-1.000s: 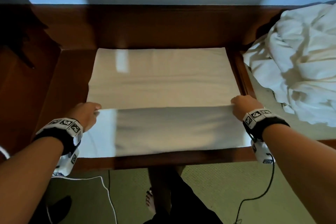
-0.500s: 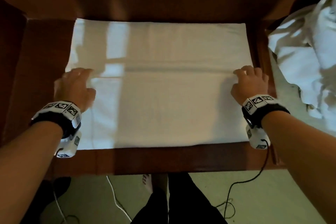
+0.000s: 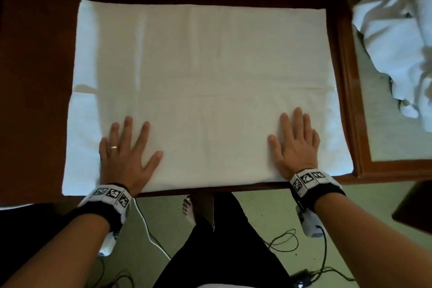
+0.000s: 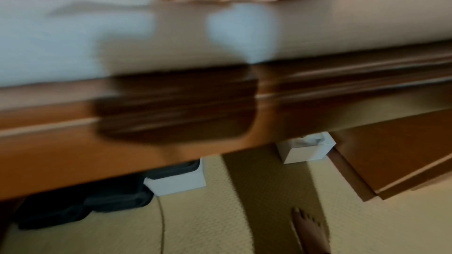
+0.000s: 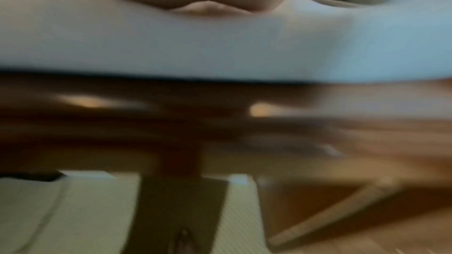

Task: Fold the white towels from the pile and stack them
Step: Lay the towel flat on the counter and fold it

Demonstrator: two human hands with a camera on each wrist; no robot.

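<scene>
both hands (image 3: 210,154) flat on smooth rectangular white towel (image 3: 205,72), wooden desk (image 3: 35,100).

White towel (image 3: 205,91): folded to a flat rectangle, smooth, with a faint crease line across the middle. Left hand (image 3: 126,159) and right hand (image 3: 295,147) both lie palm-down on its near half, one toward each side edge. Pile of unfolded white towels (image 3: 397,37): crumpled heap, well right of and beyond the right hand.
</scene>
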